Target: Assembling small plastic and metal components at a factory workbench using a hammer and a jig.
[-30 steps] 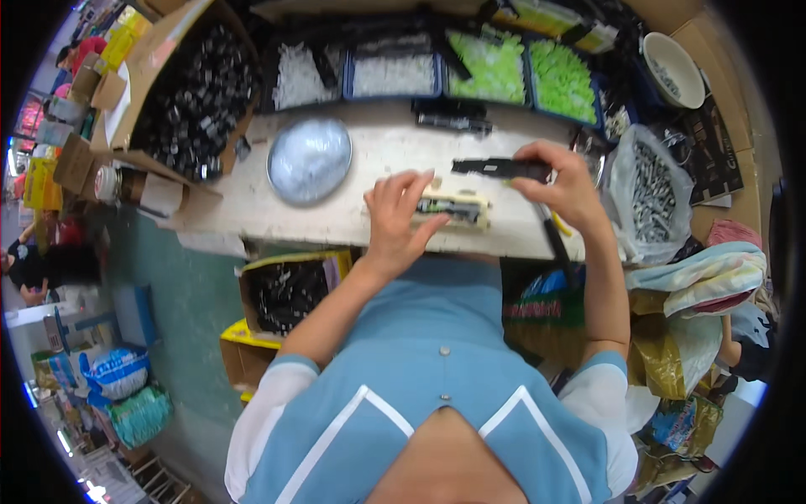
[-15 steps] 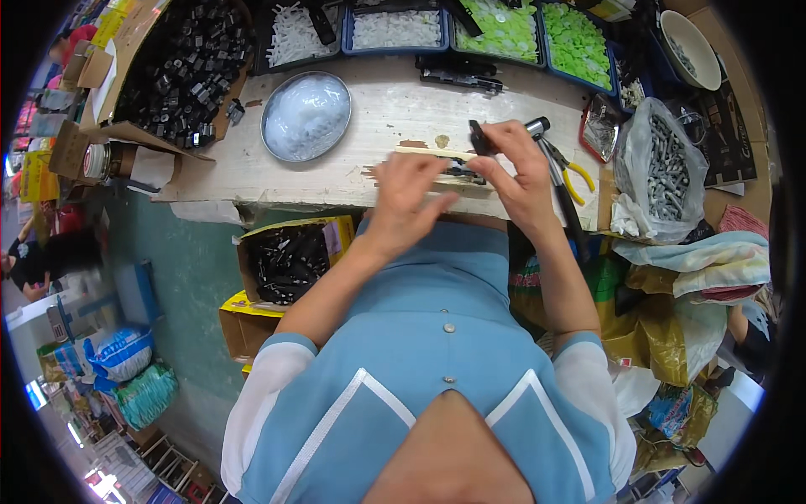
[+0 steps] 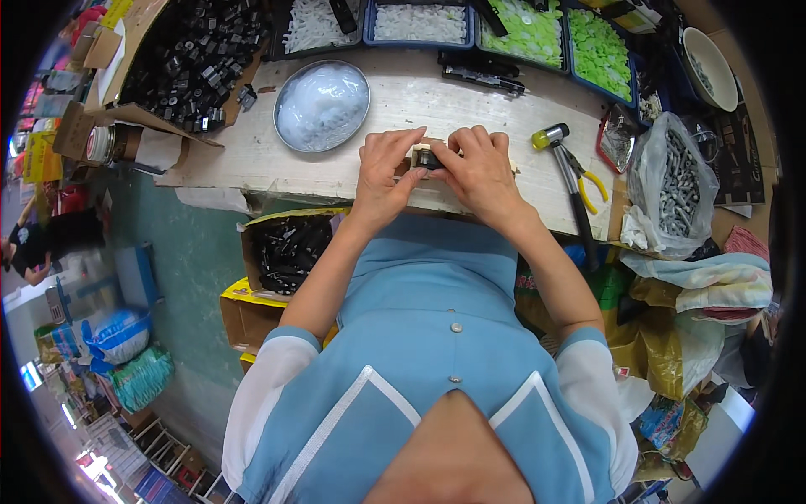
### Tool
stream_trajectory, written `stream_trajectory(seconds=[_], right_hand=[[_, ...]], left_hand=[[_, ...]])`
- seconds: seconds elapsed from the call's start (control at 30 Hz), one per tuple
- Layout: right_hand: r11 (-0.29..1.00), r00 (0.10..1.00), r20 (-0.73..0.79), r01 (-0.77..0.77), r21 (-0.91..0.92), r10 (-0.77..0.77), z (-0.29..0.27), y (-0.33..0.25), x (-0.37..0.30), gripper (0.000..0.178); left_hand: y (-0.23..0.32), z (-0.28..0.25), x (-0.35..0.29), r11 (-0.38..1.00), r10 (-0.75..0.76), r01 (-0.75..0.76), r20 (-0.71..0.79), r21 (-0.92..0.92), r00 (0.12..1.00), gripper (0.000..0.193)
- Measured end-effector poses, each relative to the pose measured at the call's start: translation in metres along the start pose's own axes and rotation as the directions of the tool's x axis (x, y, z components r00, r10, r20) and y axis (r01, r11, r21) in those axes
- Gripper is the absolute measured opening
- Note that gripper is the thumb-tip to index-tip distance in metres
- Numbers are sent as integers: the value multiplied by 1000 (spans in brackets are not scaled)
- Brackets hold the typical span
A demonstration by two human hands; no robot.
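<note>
My left hand [image 3: 384, 173] and my right hand [image 3: 480, 172] meet at the near edge of the white workbench [image 3: 252, 151]. Between their fingertips sits a small black part [image 3: 429, 159] on a pale block [image 3: 416, 154]. Both hands pinch the part, thumbs and forefingers closed on it. Most of the part and the block is hidden under the fingers.
A round metal dish [image 3: 321, 105] of clear pieces lies left of the hands. A hammer [image 3: 564, 172] and yellow-handled pliers [image 3: 588, 178] lie to the right, beside a bag of screws [image 3: 672, 189]. Trays of white [image 3: 420, 23] and green parts [image 3: 567, 38] line the back. A box of black parts [image 3: 197, 59] stands back left.
My right hand has come in from the right and lost the long black piece it held. Both hands now close together on the small part at the bench's near edge.
</note>
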State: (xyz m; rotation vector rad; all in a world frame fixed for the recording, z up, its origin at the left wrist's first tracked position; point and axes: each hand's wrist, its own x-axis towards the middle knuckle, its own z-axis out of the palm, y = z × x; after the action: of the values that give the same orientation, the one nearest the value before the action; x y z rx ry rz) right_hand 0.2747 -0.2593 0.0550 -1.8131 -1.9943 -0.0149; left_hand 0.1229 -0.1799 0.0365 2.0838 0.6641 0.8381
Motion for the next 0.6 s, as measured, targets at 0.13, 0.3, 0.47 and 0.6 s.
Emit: stream_trajectory(seconds=[0.13,0.3,0.47,0.6], right_hand=[[1000,1000,6,-19,18,19,7,1,-1,31],[998,999,-35,-34,49,36,3,6,-8,33],[956,915,-278,-287,60,292,-34,52,-42,27],[820,844,-236,-529,-218,482,-51,81,-82,23]], left_hand=[[-6,5,0,1000,-10,11,27,-26,1000,52],[-5,0,6,999,15,-19,94,35,995,51],[-3,-7,13,973,123,-158,199,169,972,49],[17,-8,24,928,192,-277,317,248,929,46]])
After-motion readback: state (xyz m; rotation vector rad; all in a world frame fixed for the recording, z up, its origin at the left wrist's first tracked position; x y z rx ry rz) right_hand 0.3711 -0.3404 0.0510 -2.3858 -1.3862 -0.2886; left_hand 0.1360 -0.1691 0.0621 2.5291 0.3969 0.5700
